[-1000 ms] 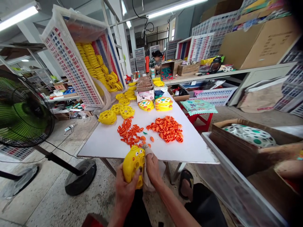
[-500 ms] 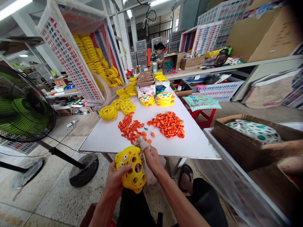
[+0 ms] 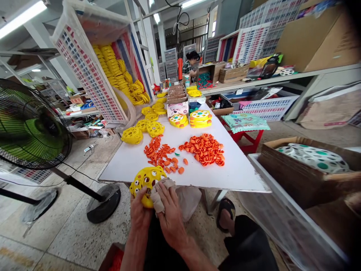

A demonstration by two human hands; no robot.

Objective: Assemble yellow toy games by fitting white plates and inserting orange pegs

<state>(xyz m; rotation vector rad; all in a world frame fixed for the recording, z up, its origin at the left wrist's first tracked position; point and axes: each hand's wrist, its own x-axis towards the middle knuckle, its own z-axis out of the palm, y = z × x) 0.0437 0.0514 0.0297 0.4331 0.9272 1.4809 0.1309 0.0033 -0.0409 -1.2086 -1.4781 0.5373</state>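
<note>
My left hand (image 3: pixel 140 210) grips a yellow plastic toy shell (image 3: pixel 144 175) by its near left edge, thumb on the front. The shell has round holes, two white eyes and a small red swirl, and is held tilted at the table's front edge. With the fingers of my right hand (image 3: pixel 170 216) laid over it, a beige cloth (image 3: pixel 158 198) presses against the right side of the shell. Cloth and fingers hide that part of the shell. Just beyond lie loose orange plastic pieces (image 3: pixel 172 165) and a heap of thin orange parts (image 3: pixel 158 152).
A larger orange pile (image 3: pixel 203 149) lies on the white table (image 3: pixel 234 173). Yellow shells (image 3: pixel 132 135) and stacked finished discs (image 3: pixel 200 119) stand farther back. A red screwdriver (image 3: pixel 179 69) hangs above. A fan (image 3: pixel 34 124) is at left, a cardboard box (image 3: pixel 296 180) at right.
My right hand and the cloth have moved from the shell's upper right edge down across its face. The shell has been turned and lifted slightly in my left hand.
</note>
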